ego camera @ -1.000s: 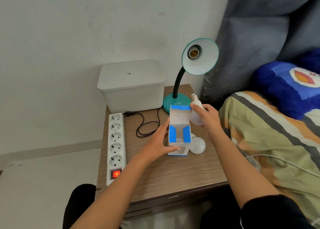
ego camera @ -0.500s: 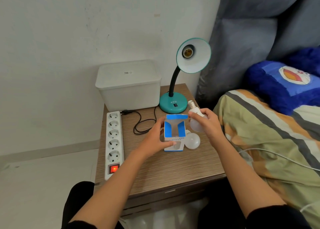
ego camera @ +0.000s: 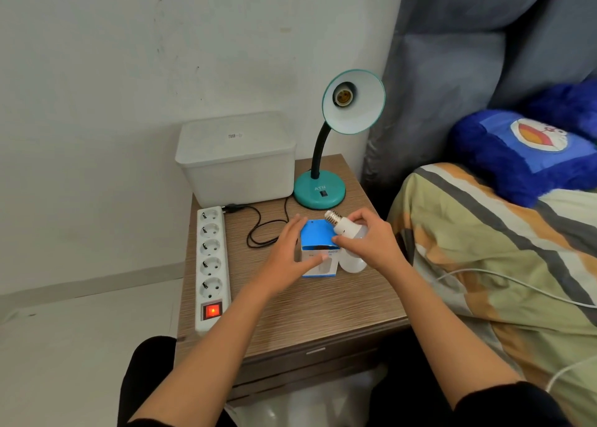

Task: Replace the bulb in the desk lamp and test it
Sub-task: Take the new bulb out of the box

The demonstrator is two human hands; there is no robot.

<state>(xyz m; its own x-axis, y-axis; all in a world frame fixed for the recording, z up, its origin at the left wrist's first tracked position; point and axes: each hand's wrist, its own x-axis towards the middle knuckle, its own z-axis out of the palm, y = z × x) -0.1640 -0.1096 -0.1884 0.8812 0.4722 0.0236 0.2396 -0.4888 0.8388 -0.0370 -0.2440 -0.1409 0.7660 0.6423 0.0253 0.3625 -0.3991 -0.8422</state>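
A teal desk lamp (ego camera: 319, 190) stands at the back of the wooden nightstand (ego camera: 323, 313), its shade tilted toward me with the bare socket (ego camera: 343, 96) showing. My left hand (ego camera: 287, 258) grips a blue-and-white bulb box (ego camera: 318, 239) standing on the nightstand. My right hand (ego camera: 368, 242) holds a white bulb (ego camera: 342, 224), screw base up and to the left, while its thumb presses on the box's blue top flap. A second white bulb (ego camera: 353, 265) lies on the nightstand just right of the box.
A white power strip (ego camera: 211, 258) with a lit red switch runs along the nightstand's left edge; the lamp's black cord (ego camera: 258, 229) is plugged into it. A white lidded bin (ego camera: 237, 158) sits at the back left. A bed with a striped blanket (ego camera: 504, 258) borders the right.
The box's open top flap has been folded down and now lies closed. Both hands have lowered the box toward the nightstand. The bulb stays in my right hand.
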